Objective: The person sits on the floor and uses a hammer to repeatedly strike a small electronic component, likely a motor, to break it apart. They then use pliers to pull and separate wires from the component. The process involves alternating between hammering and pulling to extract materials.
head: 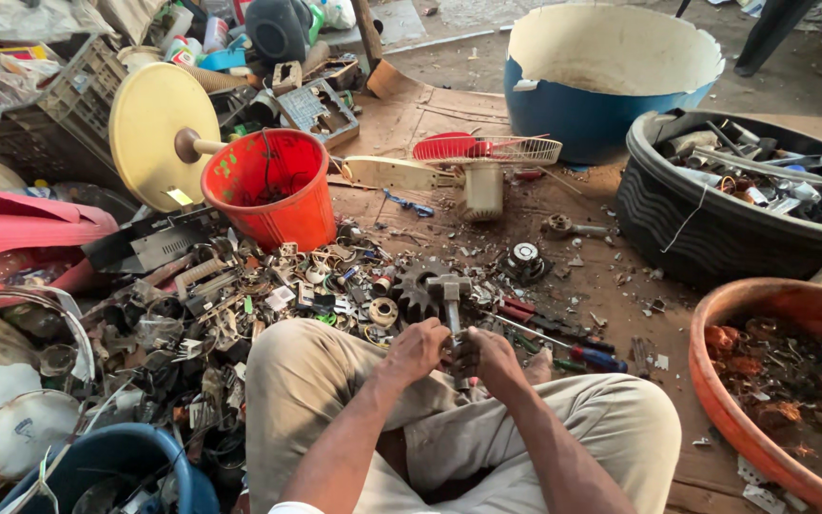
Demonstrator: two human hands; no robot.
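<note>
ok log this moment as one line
left hand: grips metal part | right hand: grips same part | gear shaft: upright | orange bucket: behind scrap

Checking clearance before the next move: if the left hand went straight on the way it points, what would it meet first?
The left hand points right, toward the metal shaft it already grips, with the right hand just beyond. Past those, probably the screwdriver on the floor, though depth is unclear.
</note>
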